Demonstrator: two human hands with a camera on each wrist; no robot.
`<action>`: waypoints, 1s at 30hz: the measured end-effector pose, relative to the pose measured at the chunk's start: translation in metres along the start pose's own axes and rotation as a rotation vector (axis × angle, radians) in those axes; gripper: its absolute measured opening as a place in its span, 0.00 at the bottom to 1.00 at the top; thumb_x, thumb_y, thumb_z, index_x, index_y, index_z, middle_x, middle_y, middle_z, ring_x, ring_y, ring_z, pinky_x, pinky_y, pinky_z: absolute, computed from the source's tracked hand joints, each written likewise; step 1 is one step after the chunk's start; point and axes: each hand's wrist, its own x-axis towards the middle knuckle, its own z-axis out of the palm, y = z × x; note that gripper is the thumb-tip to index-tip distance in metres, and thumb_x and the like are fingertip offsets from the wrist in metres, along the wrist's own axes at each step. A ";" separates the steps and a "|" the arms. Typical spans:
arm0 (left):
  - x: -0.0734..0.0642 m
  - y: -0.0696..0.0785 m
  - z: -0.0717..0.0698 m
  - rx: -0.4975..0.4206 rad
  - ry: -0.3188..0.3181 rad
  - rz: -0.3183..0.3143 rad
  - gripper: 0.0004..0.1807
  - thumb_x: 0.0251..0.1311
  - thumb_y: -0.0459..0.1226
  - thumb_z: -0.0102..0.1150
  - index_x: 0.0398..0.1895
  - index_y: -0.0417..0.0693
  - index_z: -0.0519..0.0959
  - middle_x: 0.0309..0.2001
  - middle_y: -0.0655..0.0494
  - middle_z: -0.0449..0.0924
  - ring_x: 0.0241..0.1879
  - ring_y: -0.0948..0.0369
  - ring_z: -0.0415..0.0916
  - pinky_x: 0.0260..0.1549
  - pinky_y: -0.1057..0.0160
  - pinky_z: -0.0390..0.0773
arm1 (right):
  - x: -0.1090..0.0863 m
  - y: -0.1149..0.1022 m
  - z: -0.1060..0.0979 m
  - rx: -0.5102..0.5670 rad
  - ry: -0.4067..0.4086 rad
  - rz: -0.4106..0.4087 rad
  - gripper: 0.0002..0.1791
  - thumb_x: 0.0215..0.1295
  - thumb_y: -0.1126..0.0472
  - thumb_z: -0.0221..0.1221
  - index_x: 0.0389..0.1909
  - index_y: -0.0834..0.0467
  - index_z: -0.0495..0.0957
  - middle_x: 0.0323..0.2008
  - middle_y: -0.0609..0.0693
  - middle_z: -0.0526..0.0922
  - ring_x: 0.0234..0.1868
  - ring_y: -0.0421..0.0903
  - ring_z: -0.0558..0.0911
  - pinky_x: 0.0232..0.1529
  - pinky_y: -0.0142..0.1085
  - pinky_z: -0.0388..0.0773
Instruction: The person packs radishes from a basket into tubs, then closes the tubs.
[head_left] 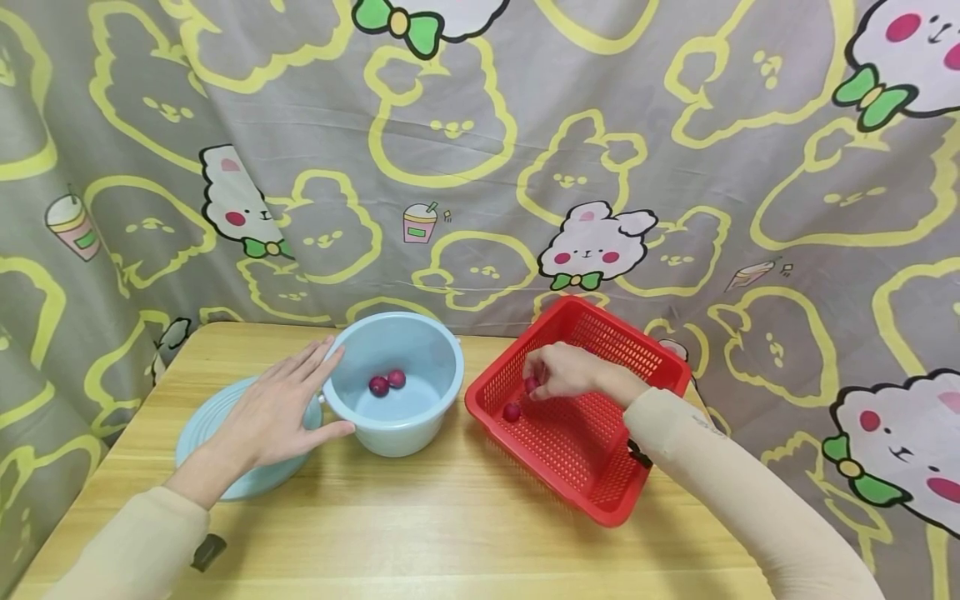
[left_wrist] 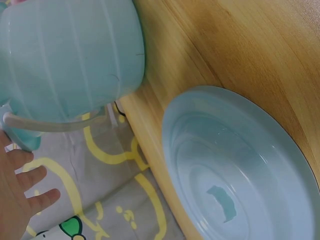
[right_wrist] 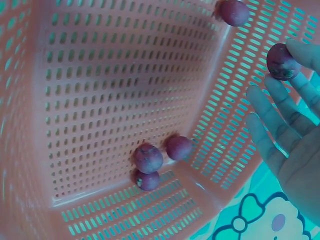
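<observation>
My right hand point(head_left: 566, 371) is inside the red plastic basket point(head_left: 615, 502), pinching a small dark-red radish point(right_wrist: 283, 62) between thumb and fingers. Another radish point(head_left: 512, 412) lies on the basket floor beside it. In the right wrist view more radishes point(right_wrist: 148, 158) rest in the basket, some in a corner. To the left, a light-blue bucket point(head_left: 397, 439) stands upright with two radishes point(head_left: 379, 386) at its bottom. My left hand point(head_left: 281, 408) is at the bucket's left rim, fingers straight and thumb spread, over part of a blue lid point(head_left: 270, 477).
The round lid lies on the wooden table point(head_left: 420, 533), left of the bucket. A pale handle point(left_wrist: 55, 124) hangs at the bucket's side in the left wrist view. A patterned grey curtain point(head_left: 465, 208) hangs right behind the table.
</observation>
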 end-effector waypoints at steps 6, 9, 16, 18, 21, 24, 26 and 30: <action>0.000 0.000 0.001 0.002 0.003 0.003 0.59 0.61 0.71 0.61 0.86 0.49 0.53 0.85 0.43 0.53 0.81 0.39 0.59 0.74 0.32 0.67 | -0.004 -0.005 -0.006 0.024 0.025 -0.023 0.11 0.62 0.56 0.74 0.43 0.48 0.85 0.35 0.42 0.87 0.37 0.40 0.82 0.42 0.34 0.84; 0.000 0.000 0.001 0.001 0.003 0.005 0.59 0.61 0.71 0.61 0.86 0.48 0.53 0.85 0.43 0.53 0.81 0.39 0.59 0.74 0.32 0.67 | -0.005 -0.007 -0.007 0.031 0.033 -0.027 0.12 0.63 0.57 0.74 0.45 0.49 0.85 0.37 0.43 0.87 0.39 0.41 0.82 0.43 0.34 0.84; 0.000 0.000 0.001 0.001 0.002 0.004 0.59 0.61 0.70 0.61 0.86 0.47 0.54 0.85 0.42 0.54 0.81 0.39 0.59 0.74 0.32 0.67 | -0.008 -0.011 -0.009 0.029 0.060 -0.033 0.13 0.62 0.56 0.74 0.46 0.50 0.86 0.38 0.43 0.87 0.40 0.41 0.82 0.44 0.35 0.83; 0.000 0.000 0.001 0.001 0.004 0.004 0.59 0.61 0.70 0.62 0.85 0.47 0.55 0.85 0.42 0.54 0.81 0.39 0.59 0.75 0.32 0.66 | -0.009 -0.012 -0.010 0.032 0.071 -0.033 0.14 0.62 0.55 0.74 0.47 0.50 0.86 0.39 0.43 0.87 0.41 0.42 0.82 0.46 0.36 0.84; 0.000 0.000 0.000 0.002 0.006 0.007 0.59 0.61 0.70 0.62 0.85 0.47 0.55 0.85 0.42 0.55 0.81 0.39 0.59 0.75 0.32 0.66 | -0.011 -0.015 -0.012 0.042 0.082 -0.037 0.15 0.62 0.54 0.74 0.48 0.50 0.86 0.41 0.43 0.87 0.44 0.44 0.83 0.49 0.39 0.85; 0.001 0.000 0.000 0.003 0.007 0.008 0.59 0.61 0.70 0.62 0.85 0.47 0.55 0.85 0.42 0.55 0.82 0.39 0.58 0.75 0.33 0.65 | -0.012 -0.018 -0.014 0.051 0.091 -0.041 0.14 0.62 0.54 0.74 0.48 0.50 0.86 0.42 0.42 0.87 0.46 0.44 0.84 0.53 0.42 0.86; 0.001 0.000 0.000 0.002 0.003 0.008 0.59 0.61 0.70 0.62 0.86 0.47 0.54 0.85 0.42 0.54 0.82 0.39 0.58 0.75 0.33 0.65 | -0.012 -0.020 -0.014 0.053 0.101 -0.046 0.14 0.63 0.54 0.74 0.47 0.49 0.86 0.42 0.41 0.87 0.46 0.43 0.85 0.55 0.43 0.86; 0.001 0.000 0.000 0.003 -0.001 0.006 0.59 0.61 0.71 0.61 0.86 0.47 0.54 0.85 0.42 0.54 0.82 0.39 0.58 0.75 0.32 0.65 | -0.013 -0.024 -0.017 0.064 0.120 -0.054 0.13 0.62 0.54 0.74 0.47 0.47 0.85 0.41 0.39 0.88 0.47 0.41 0.85 0.57 0.44 0.86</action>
